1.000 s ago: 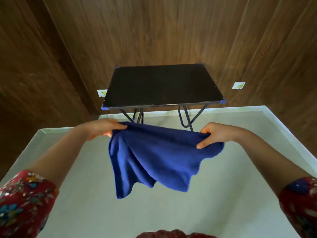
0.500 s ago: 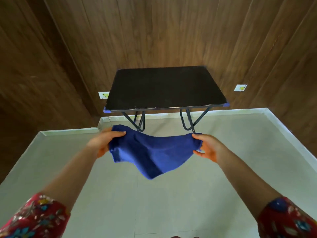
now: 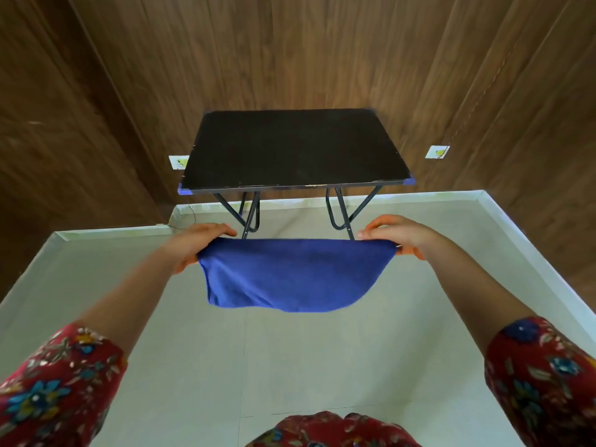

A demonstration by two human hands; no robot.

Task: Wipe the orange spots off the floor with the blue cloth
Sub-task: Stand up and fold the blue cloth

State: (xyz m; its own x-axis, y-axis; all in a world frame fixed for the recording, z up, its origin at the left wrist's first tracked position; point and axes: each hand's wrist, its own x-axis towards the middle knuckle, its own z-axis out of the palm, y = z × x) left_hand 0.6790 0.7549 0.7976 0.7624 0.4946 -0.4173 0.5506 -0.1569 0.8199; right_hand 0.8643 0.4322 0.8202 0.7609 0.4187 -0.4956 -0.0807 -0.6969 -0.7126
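Note:
The blue cloth (image 3: 292,275) hangs stretched flat in the air between both hands, above the pale floor (image 3: 290,359). My left hand (image 3: 195,243) grips its left top corner. At the right top corner my right hand (image 3: 400,235) pinches the cloth. The cloth's upper edge runs straight and its lower part droops in a curve. No orange spots show on the visible floor.
A small black folding table (image 3: 292,148) on dark metal legs stands just beyond the cloth against the wood-panelled wall (image 3: 322,50). White skirting (image 3: 529,237) borders the floor on the left, back and right. Two white wall sockets (image 3: 437,152) sit low beside the table.
Both hands moved apart and pulled the bunched cloth taut into a flat, folded span. The view came closer to the table.

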